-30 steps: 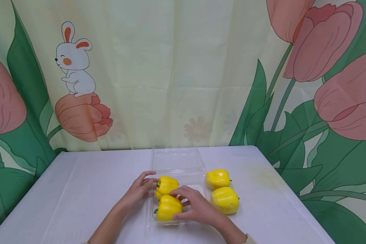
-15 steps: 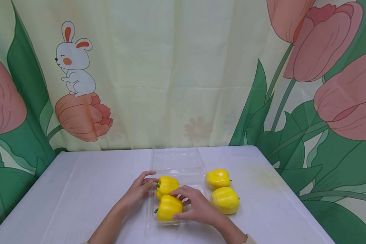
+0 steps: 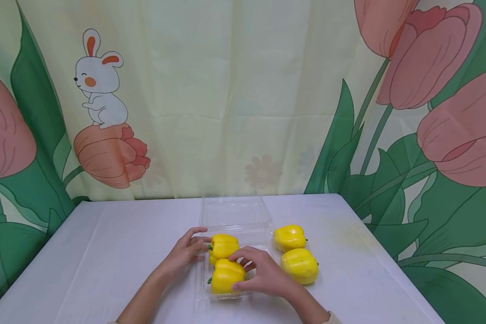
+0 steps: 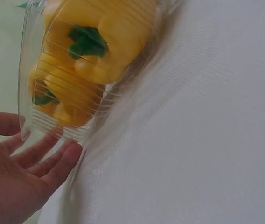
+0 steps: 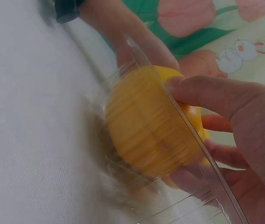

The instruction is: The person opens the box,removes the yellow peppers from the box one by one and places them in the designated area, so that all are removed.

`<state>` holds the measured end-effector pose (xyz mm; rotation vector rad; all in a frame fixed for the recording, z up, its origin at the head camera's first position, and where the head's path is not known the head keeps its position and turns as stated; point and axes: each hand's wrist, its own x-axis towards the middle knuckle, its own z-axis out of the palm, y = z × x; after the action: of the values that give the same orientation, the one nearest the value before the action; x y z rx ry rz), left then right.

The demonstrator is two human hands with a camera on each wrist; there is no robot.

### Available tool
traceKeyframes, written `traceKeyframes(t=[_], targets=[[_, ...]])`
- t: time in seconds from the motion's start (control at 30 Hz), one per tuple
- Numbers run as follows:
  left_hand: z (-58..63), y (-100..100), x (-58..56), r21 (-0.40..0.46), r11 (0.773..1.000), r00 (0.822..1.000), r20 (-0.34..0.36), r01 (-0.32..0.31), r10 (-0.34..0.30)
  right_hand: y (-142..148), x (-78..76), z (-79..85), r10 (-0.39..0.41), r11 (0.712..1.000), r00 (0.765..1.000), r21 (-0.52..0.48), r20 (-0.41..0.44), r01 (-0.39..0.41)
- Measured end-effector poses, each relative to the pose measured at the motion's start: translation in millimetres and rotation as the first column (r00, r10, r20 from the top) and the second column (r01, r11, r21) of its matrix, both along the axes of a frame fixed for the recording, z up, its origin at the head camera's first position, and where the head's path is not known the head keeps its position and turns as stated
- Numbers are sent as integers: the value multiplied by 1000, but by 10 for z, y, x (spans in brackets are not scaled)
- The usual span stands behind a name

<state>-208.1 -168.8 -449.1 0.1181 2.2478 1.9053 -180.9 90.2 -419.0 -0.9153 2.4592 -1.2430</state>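
Two yellow bell peppers sit one behind the other in the left half of a clear plastic clamshell container (image 3: 202, 283). My right hand (image 3: 263, 274) grips the near bell pepper (image 3: 227, 275), thumb in front and fingers behind; the right wrist view shows the thumb (image 5: 202, 91) on it above the rim. My left hand (image 3: 184, 252) touches the container's outer left wall beside the far bell pepper (image 3: 224, 245), whose green stem points left. In the left wrist view its loosely bent fingers (image 4: 39, 156) rest on the ribbed wall corner. The container's right half is partly hidden by my right hand.
Two more yellow bell peppers lie right of the container, a farther one (image 3: 289, 237) and a nearer one (image 3: 300, 266). The clear lid (image 3: 235, 212) lies folded back behind the base. A white cloth covers the table (image 3: 125, 252), with a printed curtain (image 3: 227, 103) behind it.
The near bell pepper has shifted slightly right in the container, together with my right hand. The far bell pepper also sits slightly farther right. My left hand stays at the container wall.
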Motion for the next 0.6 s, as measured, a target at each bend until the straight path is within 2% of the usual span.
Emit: traceKeyframes(t=[0.33, 0.6], targets=[[19, -20, 13, 6, 1000, 1000, -14, 25, -25, 20, 0, 13, -12, 1000, 1000, -28, -3, 12], [31, -28, 19, 48, 997, 997, -39, 63, -61, 55, -12, 58, -7, 1000, 1000, 7, -2, 7]])
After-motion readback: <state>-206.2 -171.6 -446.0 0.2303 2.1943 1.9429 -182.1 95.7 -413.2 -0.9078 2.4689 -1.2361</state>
